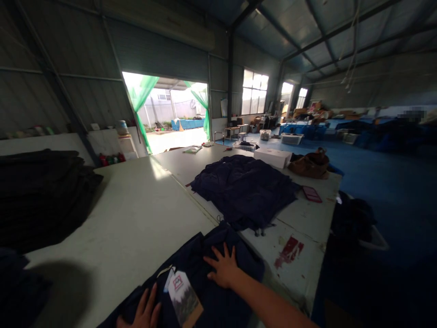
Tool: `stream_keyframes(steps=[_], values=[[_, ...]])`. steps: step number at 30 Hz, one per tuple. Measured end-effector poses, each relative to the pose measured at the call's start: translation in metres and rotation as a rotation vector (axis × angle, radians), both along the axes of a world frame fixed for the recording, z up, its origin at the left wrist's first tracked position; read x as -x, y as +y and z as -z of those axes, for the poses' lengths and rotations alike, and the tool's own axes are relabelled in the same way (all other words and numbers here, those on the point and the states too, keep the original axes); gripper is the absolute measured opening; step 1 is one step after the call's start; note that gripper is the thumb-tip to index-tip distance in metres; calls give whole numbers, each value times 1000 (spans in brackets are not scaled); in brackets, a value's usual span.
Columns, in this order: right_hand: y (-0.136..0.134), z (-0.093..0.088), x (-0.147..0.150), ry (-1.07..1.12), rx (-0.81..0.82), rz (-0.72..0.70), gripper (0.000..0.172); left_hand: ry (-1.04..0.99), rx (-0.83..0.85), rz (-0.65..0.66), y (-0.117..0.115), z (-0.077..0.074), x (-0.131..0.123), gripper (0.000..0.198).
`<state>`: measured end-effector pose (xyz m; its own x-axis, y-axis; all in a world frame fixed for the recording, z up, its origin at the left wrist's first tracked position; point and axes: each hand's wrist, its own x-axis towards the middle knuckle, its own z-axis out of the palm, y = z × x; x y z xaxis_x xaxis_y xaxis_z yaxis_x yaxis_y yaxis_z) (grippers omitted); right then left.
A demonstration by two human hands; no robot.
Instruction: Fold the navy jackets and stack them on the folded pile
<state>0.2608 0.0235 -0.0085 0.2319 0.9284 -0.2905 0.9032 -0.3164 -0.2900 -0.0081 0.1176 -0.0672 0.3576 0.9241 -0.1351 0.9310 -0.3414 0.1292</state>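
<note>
A dark navy garment (221, 300) lies spread at the near edge of the table. My right hand (223, 269) presses on its upper right part, palm down with fingers spread. Lower left, my left hand (145, 310) rests on the same cloth, its fingers stretched and slightly apart; the frame's bottom edge cuts it off. Between the hands a printed hang tag (184, 296) with a red square logo sits on the garment, with a smaller pale label beside it. Just beyond lies a loose heap of navy garments (246, 187).
Tall stacks of dark folded clothing (37, 196) line the left of the pale table (136, 218). Farther back are a white box (272, 157), a brown bag (310, 163) and a pink phone-like object (312, 194). A filled white crate (377, 239) stands beyond the right edge.
</note>
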Motion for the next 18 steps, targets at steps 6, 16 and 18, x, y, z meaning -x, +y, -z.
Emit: stream_keyframes(steps=[6,16,18], values=[[15,-2,-11,-93,-78,-112,73,-37,-31,-151,-3,-15,7,70],[73,5,-21,-79,87,-240,124,66,128,-343,18,-32,71,78],[78,4,-22,-67,152,-219,129,84,198,-266,17,-34,89,90]])
